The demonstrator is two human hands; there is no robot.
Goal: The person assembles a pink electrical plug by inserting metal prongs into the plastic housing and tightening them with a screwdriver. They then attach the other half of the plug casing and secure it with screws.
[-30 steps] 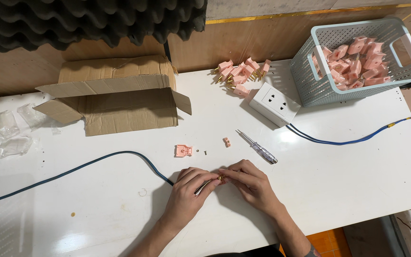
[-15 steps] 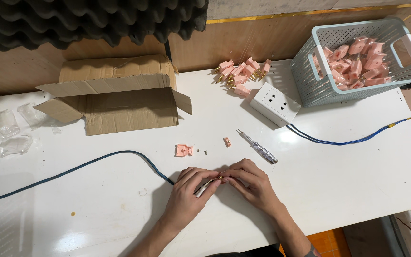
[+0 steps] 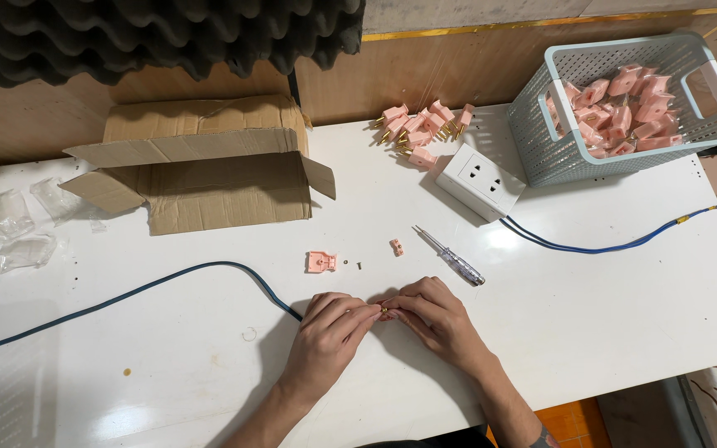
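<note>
My left hand [image 3: 325,332] and right hand [image 3: 433,319] meet at table's near edge, fingertips pinched narrow on small pink plastic plug part with brass pins [image 3: 387,312], mostly hidden between them. Dark blue rubber cable [image 3: 168,278] runs from left across white table [image 3: 607,315] into my left hand. Just beyond: pink plug cover [image 3: 321,262], tiny screw [image 3: 358,266], small pink clamp piece [image 3: 396,246], clear-handled tester screwdriver [image 3: 451,256]. Further back: white socket box [image 3: 480,181], open cardboard box [image 3: 197,166], grey plastic basket of pink plugs [image 3: 541,124].
</note>
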